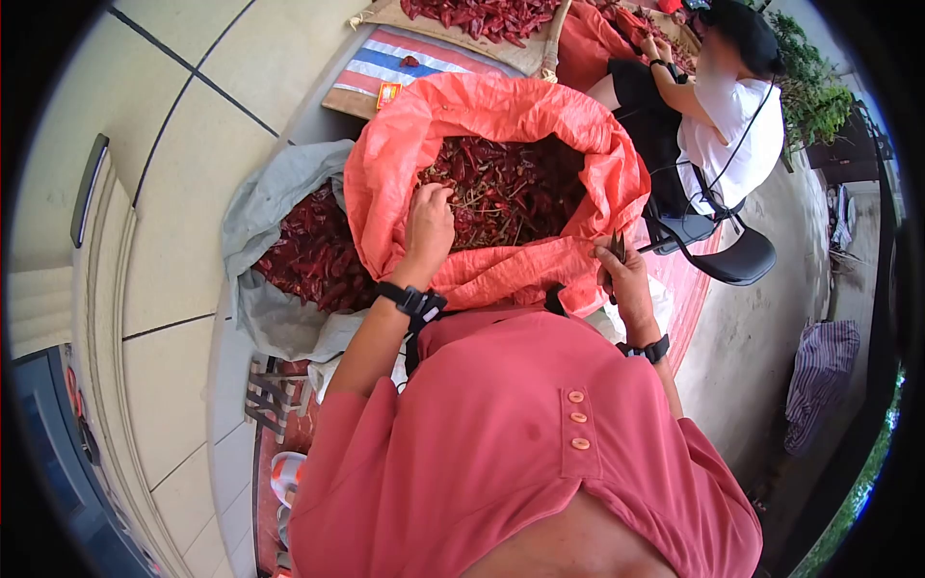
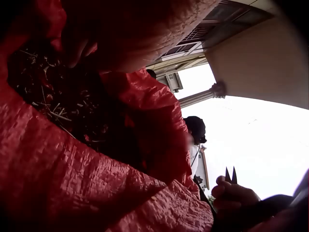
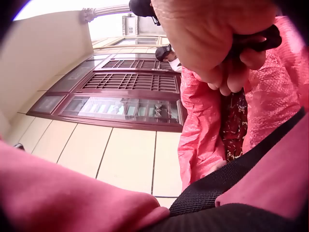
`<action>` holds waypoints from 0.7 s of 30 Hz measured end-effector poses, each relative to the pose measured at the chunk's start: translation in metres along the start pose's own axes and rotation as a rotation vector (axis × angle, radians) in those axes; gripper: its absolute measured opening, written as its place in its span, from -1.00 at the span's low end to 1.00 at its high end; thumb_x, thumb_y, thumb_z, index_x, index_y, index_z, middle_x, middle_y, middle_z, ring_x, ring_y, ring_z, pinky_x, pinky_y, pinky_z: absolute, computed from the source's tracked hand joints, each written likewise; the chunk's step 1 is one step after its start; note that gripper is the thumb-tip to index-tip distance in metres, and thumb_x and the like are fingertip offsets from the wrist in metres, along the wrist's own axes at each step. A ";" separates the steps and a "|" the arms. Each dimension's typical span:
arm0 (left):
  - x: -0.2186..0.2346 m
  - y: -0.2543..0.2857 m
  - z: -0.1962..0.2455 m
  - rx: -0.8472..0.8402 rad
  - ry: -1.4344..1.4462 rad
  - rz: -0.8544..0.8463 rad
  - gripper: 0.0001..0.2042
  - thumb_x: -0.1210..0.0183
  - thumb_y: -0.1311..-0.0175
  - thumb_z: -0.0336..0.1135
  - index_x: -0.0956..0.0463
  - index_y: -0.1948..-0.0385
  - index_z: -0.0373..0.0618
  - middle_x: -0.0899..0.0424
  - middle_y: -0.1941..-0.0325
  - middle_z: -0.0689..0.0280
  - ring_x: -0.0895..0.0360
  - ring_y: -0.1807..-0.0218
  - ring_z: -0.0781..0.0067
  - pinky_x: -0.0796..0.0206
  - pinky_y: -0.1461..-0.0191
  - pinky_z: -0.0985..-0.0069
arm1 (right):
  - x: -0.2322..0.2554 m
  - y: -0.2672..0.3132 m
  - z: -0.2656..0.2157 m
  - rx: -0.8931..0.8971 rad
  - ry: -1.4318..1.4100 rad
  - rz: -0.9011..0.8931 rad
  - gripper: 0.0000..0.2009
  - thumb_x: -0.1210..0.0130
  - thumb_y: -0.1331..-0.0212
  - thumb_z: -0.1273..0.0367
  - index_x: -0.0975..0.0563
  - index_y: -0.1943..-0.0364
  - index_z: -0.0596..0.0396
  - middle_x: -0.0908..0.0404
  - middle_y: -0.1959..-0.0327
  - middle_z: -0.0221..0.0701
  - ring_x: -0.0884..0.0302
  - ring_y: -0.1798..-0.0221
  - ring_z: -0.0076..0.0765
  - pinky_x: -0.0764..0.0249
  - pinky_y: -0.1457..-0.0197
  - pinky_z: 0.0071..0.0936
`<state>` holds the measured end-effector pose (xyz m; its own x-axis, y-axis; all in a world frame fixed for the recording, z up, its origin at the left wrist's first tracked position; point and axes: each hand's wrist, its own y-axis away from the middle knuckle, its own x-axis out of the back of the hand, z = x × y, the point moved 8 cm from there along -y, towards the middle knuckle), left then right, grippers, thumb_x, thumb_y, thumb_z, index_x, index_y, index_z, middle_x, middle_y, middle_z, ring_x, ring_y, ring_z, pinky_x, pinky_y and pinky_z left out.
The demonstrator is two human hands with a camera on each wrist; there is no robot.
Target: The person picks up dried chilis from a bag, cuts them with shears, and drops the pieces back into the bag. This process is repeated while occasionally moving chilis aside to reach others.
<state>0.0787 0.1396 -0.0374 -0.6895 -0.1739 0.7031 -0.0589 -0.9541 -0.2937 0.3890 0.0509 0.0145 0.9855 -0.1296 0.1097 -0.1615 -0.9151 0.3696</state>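
Note:
A red woven sack (image 1: 390,154) with a rolled rim stands before me, holding dried red chili peppers (image 1: 515,183) and loose stems. My left hand (image 1: 430,231) reaches over its near left rim, fingers bent down at the peppers. I cannot tell whether those fingertips hold a pepper. At the sack's near right rim, my right hand (image 1: 629,281) grips a pair of scissors (image 1: 618,247), blades pointing up and slightly parted. In the right wrist view the fingers curl round the black scissor handle (image 3: 265,42). The blades (image 2: 231,175) show in the left wrist view.
A pale sack (image 1: 252,231) of dried chilies stands close at the left. Beyond the red sack lie a striped cloth (image 1: 409,60) and a board with more chilies (image 1: 487,19). Another person (image 1: 727,125) sits at the far right, handling chilies, near a black chair (image 1: 737,258).

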 end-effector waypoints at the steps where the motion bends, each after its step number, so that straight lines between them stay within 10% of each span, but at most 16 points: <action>1: -0.033 -0.005 -0.018 0.051 -0.009 -0.068 -0.77 0.01 -0.19 -0.53 -0.47 0.11 -0.26 -0.49 -0.02 0.07 -0.43 -0.06 0.01 -0.29 -0.16 0.22 | -0.003 0.003 0.000 -0.005 0.018 -0.028 -0.89 -0.06 -0.26 0.41 -0.54 0.18 0.06 -0.57 0.43 -0.54 -0.30 0.66 -0.75 -0.10 0.67 -0.76; 4: -0.094 -0.023 -0.056 0.139 -0.228 -0.281 -0.63 0.09 -0.34 -0.33 -0.29 -0.15 -0.21 -0.46 -0.11 0.01 -0.41 -0.15 -0.08 -0.25 -0.20 0.15 | 0.004 0.011 0.008 -0.020 0.011 0.009 -0.88 -0.05 -0.27 0.41 -0.53 0.17 0.10 -0.58 0.41 -0.51 -0.32 0.66 -0.74 -0.10 0.67 -0.77; 7: -0.119 -0.023 -0.106 0.623 0.011 -0.395 -0.59 0.14 -0.38 -0.20 -0.23 -0.25 -0.01 -0.46 -0.14 -0.02 -0.41 -0.15 -0.11 -0.22 -0.22 0.10 | 0.017 0.026 0.016 -0.063 0.009 0.082 -0.86 -0.06 -0.26 0.41 -0.52 0.16 0.11 -0.59 0.40 -0.50 -0.32 0.66 -0.74 -0.11 0.68 -0.77; 11: -0.163 -0.021 -0.150 0.310 -0.193 -0.577 -0.58 0.10 -0.32 -0.30 -0.26 -0.25 0.09 -0.45 -0.18 0.02 -0.41 -0.15 -0.08 -0.24 -0.22 0.14 | 0.036 0.042 0.026 -0.097 -0.015 0.180 -0.85 -0.04 -0.27 0.41 -0.52 0.14 0.12 -0.59 0.37 -0.48 -0.31 0.66 -0.74 -0.14 0.67 -0.76; 16: -0.102 -0.028 -0.084 0.004 0.014 -0.168 -0.82 -0.10 -0.09 -0.52 -0.60 0.27 -0.17 -0.52 -0.02 0.13 -0.49 0.01 0.10 -0.34 -0.09 0.28 | 0.044 0.045 0.023 -0.083 -0.035 0.228 -0.85 -0.02 -0.27 0.42 -0.52 0.14 0.13 -0.59 0.36 -0.47 -0.32 0.64 -0.73 -0.15 0.65 -0.75; 21: -0.052 -0.021 -0.054 0.181 0.360 -0.064 -0.89 -0.24 -0.08 -0.48 -0.49 0.42 -0.26 -0.54 0.21 0.23 -0.54 0.23 0.38 -0.41 0.15 0.47 | 0.028 0.026 0.017 -0.066 -0.025 0.148 -0.86 -0.04 -0.26 0.42 -0.53 0.15 0.13 -0.59 0.37 -0.50 -0.32 0.65 -0.74 -0.15 0.66 -0.76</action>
<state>0.0768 0.1816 -0.1030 -0.8989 -0.0470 0.4356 -0.0041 -0.9933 -0.1157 0.4129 0.0167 0.0112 0.9517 -0.2709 0.1447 -0.3069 -0.8585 0.4108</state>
